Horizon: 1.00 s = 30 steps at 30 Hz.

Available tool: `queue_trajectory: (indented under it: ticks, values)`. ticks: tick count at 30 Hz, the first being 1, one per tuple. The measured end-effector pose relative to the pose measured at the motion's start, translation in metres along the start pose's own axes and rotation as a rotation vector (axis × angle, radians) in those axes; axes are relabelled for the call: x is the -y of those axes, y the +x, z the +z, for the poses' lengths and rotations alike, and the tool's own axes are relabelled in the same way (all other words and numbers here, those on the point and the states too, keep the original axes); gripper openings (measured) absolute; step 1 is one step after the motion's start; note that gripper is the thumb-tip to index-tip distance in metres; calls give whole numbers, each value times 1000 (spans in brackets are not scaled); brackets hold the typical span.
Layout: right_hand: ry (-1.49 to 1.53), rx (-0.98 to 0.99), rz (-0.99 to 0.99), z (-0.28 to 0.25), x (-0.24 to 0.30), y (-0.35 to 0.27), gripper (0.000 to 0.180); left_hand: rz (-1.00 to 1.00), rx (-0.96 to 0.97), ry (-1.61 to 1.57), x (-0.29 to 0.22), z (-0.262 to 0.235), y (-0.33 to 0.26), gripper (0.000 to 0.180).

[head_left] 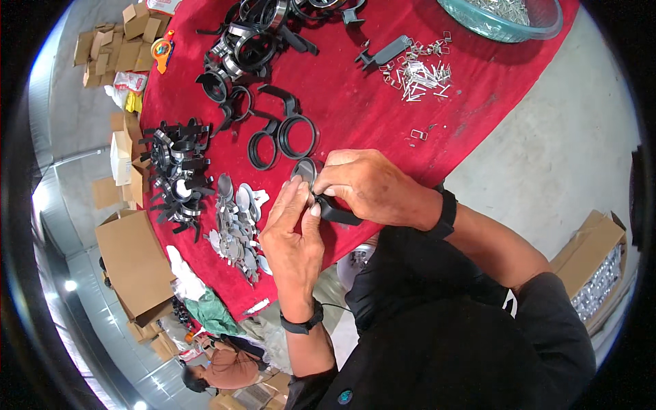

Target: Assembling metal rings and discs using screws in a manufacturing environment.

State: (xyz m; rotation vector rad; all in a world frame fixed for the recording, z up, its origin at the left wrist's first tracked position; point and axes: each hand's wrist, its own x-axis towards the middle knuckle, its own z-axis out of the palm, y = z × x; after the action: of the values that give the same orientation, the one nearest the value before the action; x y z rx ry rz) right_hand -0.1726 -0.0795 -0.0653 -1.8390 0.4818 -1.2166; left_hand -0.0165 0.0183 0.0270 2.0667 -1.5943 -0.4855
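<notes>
Near the table's front edge, my left hand (pixel 292 240) and my right hand (pixel 374 186) both grip one black handled ring part (pixel 338 212). A round grey disc (pixel 305 171) sits at its ring end, between my fingers. The left fingertips press on the disc's near side. My right fingers pinch close to where the handle meets the ring; whether they hold a small piece there is hidden. Just beyond lie two black handled rings (pixel 298 137). Left of my left hand is a pile of silvery metal discs with tabs (pixel 236 225).
A red cloth (pixel 369 130) covers the table. Black ring parts (pixel 242 48) are heaped at the back and more (pixel 179 174) at left. Pins and wire clips (pixel 424 76) lie beyond my right hand, near a green bowl (pixel 502 24). Cardboard boxes (pixel 133 263) and another person (pixel 232 369) are at left.
</notes>
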Motion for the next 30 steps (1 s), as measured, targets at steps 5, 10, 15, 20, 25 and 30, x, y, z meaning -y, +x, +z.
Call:
queue_trajectory:
  ticks: [5,10,15,20,25,30]
  values:
    - [99,-31,11,-2,2,3,10,2,-6,-14,1,1,-1,34]
    - [262,-77,130,0,3,4,9,-10,24,22,1,0,0,38]
    - [193,-81,78,3,2,1,8,18,1,20,1,1,-1,38]
    - [139,-86,83,5,3,0,10,-11,-4,1,0,2,0,38]
    - [105,-50,85,7,4,-2,11,-24,-22,-43,3,4,0,39]
    - [124,-54,77,4,2,-2,9,-23,-59,-64,5,7,0,36]
